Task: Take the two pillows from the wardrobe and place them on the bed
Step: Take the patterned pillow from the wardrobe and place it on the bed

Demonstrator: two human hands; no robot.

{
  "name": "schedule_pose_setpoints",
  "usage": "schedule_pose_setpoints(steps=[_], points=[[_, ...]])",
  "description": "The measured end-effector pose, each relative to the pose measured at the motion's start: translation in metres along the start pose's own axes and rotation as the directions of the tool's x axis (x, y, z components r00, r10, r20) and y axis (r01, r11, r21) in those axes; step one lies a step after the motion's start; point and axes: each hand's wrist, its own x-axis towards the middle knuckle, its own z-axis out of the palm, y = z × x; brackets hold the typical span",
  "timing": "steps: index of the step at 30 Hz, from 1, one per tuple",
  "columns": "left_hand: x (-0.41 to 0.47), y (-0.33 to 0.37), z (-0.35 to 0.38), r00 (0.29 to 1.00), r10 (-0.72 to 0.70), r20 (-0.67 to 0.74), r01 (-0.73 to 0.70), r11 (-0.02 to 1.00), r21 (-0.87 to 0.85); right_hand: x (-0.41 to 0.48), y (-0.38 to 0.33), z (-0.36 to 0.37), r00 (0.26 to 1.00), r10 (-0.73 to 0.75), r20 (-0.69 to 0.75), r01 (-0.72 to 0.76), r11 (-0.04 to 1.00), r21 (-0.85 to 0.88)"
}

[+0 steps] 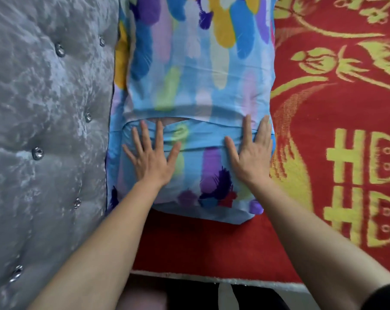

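Both palms lie flat with fingers spread, left hand (150,157) and right hand (252,153) apart, pressing the near pillow (189,171) onto the red bed cover (335,108) beside the grey headboard (44,130), and a second pillow (194,63) seemingly lies beyond, so placement looks nearly finished.

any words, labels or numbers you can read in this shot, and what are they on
"囍": large yellow double-happiness character woven into the red bedspread, lying sideways in the view and partly cut off by the right edge.
No text on the colourful pillow under the left hand and right hand; it shows only brush-stroke patterns.
No text on the grey tufted headboard.
No other labels, brands or numbers visible.
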Motion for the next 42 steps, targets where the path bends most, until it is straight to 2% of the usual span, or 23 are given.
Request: schedule_pose_setpoints(steps=[4, 13, 17, 20, 22, 26, 31, 33, 35, 38, 42], points=[[-0.035, 0.004, 0.022, 0.989, -0.146, 0.004, 0.146, 0.989, -0.018, -0.045, 0.009, 0.02, 0.994, 0.08, 0.069, -0.08, 0.997, -0.006], [-0.006, -0.008, 0.022, 0.986, -0.125, 0.106, 0.13, 0.991, -0.033, -0.037, 0.004, 0.031, 0.994, 0.09, 0.067, -0.086, 0.995, -0.052], [0.011, -0.014, 0.01, 0.98, -0.133, 0.147, 0.132, 0.991, 0.018, -0.045, 0.004, 0.027, 0.997, 0.042, 0.06, -0.038, 0.997, -0.067], [0.025, -0.014, 0.002, 0.985, -0.104, 0.137, 0.097, 0.994, 0.055, -0.043, 0.005, 0.021, 0.997, 0.039, 0.071, -0.036, 0.998, -0.043], [0.023, -0.013, 0.003, 0.989, -0.105, 0.106, 0.104, 0.994, 0.01, -0.042, 0.006, 0.019, 0.997, 0.024, 0.079, -0.021, 0.999, -0.046], [-0.015, 0.005, 0.016, 0.977, -0.195, -0.089, 0.183, 0.974, -0.134, -0.054, 0.013, 0.02, 0.997, -0.005, 0.078, 0.008, 0.999, -0.038], [-0.044, 0.002, 0.027, 0.985, -0.17, -0.009, 0.167, 0.976, -0.138, -0.076, 0.029, 0.021, 0.991, -0.051, 0.126, 0.054, 0.998, -0.016], [-0.044, 0.0, 0.025, 0.98, -0.197, -0.007, 0.193, 0.965, -0.177, -0.081, 0.029, 0.019, 0.995, -0.016, 0.096, 0.011, 0.999, 0.054], [-0.051, 0.007, 0.024, 0.948, -0.319, 0.004, 0.307, 0.909, -0.282, -0.082, 0.028, 0.015, 0.995, 0.067, 0.077, -0.076, 0.989, 0.128], [-0.065, 0.023, 0.025, 0.839, -0.533, 0.11, 0.508, 0.694, -0.51, -0.08, 0.031, 0.009, 0.994, 0.087, 0.063, -0.096, 0.982, 0.16], [-0.066, 0.034, 0.013, 0.736, -0.65, 0.189, 0.549, 0.411, -0.728, -0.079, 0.035, 0.003, 0.999, 0.044, 0.028, -0.048, 0.982, 0.183]])
